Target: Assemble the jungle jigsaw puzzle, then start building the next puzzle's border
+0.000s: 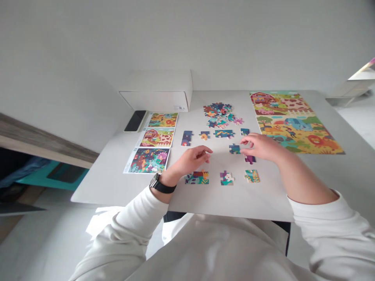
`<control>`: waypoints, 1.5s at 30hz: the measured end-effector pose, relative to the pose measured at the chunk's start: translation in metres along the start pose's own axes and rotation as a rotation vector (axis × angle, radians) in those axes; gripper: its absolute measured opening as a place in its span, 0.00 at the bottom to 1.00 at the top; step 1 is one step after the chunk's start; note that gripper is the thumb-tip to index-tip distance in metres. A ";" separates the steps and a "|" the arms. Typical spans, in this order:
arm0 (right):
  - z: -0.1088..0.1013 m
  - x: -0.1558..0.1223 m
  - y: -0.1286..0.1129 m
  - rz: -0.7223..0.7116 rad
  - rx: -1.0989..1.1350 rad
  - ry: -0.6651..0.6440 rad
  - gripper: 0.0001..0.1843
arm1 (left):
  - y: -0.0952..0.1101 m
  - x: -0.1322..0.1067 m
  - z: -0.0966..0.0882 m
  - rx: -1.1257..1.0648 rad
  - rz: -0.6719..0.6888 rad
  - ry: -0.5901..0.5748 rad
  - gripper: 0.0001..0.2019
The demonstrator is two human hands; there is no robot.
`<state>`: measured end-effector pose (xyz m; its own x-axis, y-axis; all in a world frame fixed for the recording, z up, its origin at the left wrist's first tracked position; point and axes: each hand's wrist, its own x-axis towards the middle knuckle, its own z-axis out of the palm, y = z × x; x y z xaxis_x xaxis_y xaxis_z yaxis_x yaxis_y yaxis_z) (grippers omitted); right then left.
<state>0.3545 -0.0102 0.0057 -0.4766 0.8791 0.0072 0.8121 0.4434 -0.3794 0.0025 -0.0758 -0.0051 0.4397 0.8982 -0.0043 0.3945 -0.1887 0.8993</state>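
Note:
My right hand (259, 147) reaches in from the right, thumb and fingertips bent around the right edge of a dark teal puzzle piece (234, 149). A purple puzzle piece (250, 159) lies just below that hand, and a dark blue piece (245, 132) above its fingers. My left hand (193, 159) hovers over the table with fingers loosely curled, thumb and index apart, nothing between them. Beneath it lies a joined orange and teal section (200, 177). Nearby are a white and teal piece (227, 178), a yellow-leaf piece (252, 176) and a joined blue strip (224, 133).
A heap of loose puzzle pieces (218, 111) sits toward the back. Two assembled puzzles (295, 123) cover the right side. Picture sheets (156, 137), a phone (136, 121) and a white box (158, 99) occupy the left. Beyond the table (211, 203) stands a wall.

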 end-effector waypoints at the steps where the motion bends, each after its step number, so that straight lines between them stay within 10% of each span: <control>1: 0.005 0.001 -0.001 -0.006 -0.002 0.029 0.18 | 0.001 -0.001 0.000 0.015 -0.008 -0.004 0.18; 45: 0.014 0.013 -0.014 0.252 0.842 0.080 0.32 | 0.025 -0.014 0.007 0.024 0.053 -0.145 0.20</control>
<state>0.3323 -0.0077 -0.0013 -0.2662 0.9570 -0.1152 0.3565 -0.0133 -0.9342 0.0122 -0.0958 0.0146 0.5715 0.8203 -0.0212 0.3861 -0.2460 0.8891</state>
